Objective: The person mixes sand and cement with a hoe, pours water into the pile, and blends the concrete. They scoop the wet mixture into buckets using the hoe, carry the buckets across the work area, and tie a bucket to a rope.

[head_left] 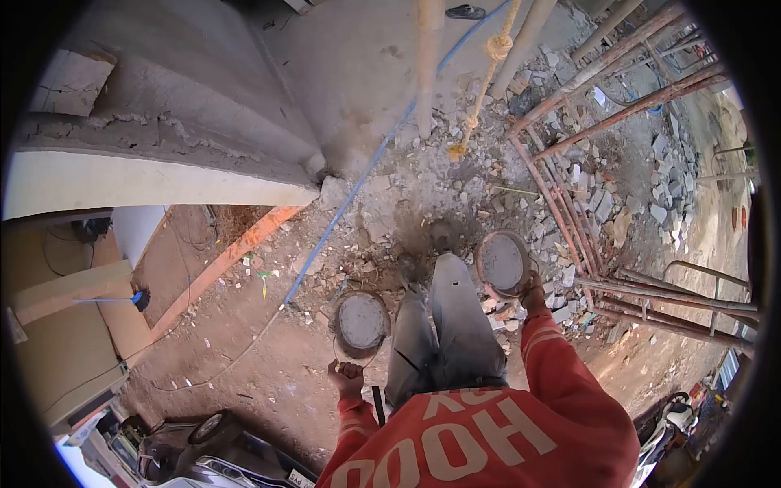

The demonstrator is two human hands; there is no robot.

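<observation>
My left hand (346, 376) is closed round the thin wire handle of a round bucket (356, 351), which hangs beside my left leg. Grey wet-looking mortar (363, 320) fills this bucket close to its rim. On the other side, my right hand (533, 294) is closed at the edge of a second bucket (481, 259), also full of grey mortar (503, 263). Its handle is mostly hidden by the fingers. Both buckets are held out beside my grey trousers (460, 325), their open tops facing up.
Broken rubble (602, 203) covers the ground ahead and to the right. Rusty metal scaffold frames (561, 211) stand at the right. A blue hose (350, 199) crosses the ground. A knotted rope (498, 47) hangs near upright poles (429, 65). A parked car (220, 455) is behind left.
</observation>
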